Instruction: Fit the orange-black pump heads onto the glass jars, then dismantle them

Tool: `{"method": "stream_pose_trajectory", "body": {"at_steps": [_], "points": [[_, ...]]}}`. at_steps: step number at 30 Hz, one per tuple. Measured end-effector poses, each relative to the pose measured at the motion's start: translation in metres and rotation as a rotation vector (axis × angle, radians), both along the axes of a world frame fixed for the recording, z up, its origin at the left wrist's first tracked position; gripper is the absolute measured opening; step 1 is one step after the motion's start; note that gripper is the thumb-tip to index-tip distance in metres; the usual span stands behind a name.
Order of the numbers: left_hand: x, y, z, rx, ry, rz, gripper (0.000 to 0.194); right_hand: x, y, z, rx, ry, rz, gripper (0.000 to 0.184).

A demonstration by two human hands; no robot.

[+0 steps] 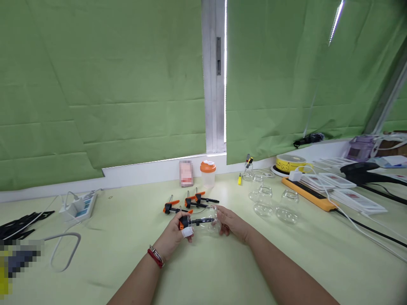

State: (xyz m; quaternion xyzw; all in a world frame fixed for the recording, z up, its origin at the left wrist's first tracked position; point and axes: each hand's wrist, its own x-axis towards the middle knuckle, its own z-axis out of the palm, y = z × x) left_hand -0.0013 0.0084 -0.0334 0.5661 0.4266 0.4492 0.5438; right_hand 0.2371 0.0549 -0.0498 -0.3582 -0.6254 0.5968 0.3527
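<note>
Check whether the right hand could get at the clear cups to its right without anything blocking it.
Probably yes: the right hand holds a clear cup, but bare table lies between it and the clear cups.

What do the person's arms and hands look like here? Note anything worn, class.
Both forearms are bare, with no sleeves or gloves in view. The left hand has a red band with a silver bracelet at the wrist, and a white wrap around one fingertip. The right hand wears nothing visible.
</note>
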Motion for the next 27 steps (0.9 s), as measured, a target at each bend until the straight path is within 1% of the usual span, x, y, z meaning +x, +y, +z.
{"method": "stream_pose_trajectory", "body": {"at_steps": [3,5,7,9,19,27], "points": [[-0.0004,0.0002,0.0007,0.007,-0.001,0.013,0.042,0.0031,-0.0017,0.0029,0.035,0.094,0.035,0.068],[-0.0006,0.0002,0.0005,0.009,-0.013,0.015,0.042,0.0046,-0.003,0.0053,0.058,0.138,0.074,0.073],[-0.0006,0.0001,-0.0001,0.008,-0.016,0.025,0.043,0.0049,-0.004,0.0072,0.063,0.148,0.107,0.079],[-0.0006,0.0001,-0.0009,0.007,-0.013,0.031,0.044,0.0042,-0.0043,0.0079,0.065,0.14,0.113,0.081],[-0.0019,0.0,-0.0003,0.014,-0.021,-0.012,0.041,0.002,-0.0011,0.005,0.057,0.091,0.083,0.073],[-0.0019,0.0,-0.0015,0.037,0.002,0.011,0.039,-0.0001,-0.0041,0.009,0.011,0.083,0.056,0.067]]}}
